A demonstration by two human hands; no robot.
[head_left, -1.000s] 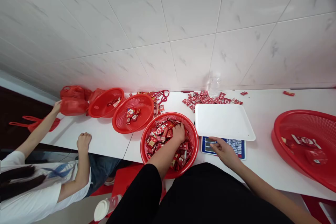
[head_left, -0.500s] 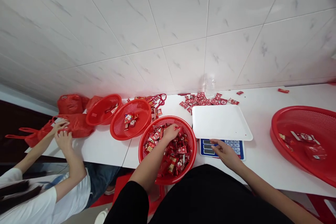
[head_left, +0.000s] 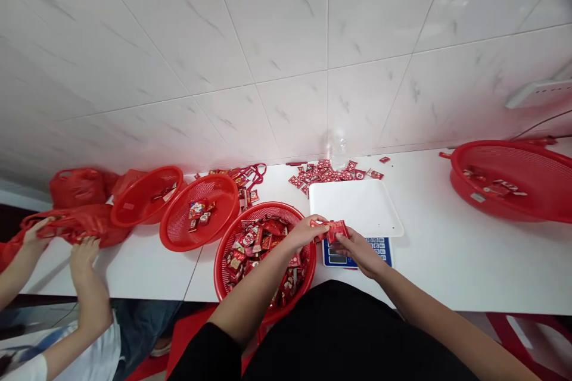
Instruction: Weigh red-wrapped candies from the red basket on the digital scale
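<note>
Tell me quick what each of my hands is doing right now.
Left hand: closed on small red packets.
Right hand: closed on the red packets too.

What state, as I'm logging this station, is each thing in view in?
Left hand, closed on red packets
Right hand, closed on them
Near basket, well filled
Tray, holding no packets
Scale, partly covered, reading illegible
Middle basket, sparsely filled
Far-left basket, sparsely filled
Right basket, sparsely filled
Bottle, upright, contents unclear
Loose packets, scattered
Nearer red bag, in co-worker's hands
</note>
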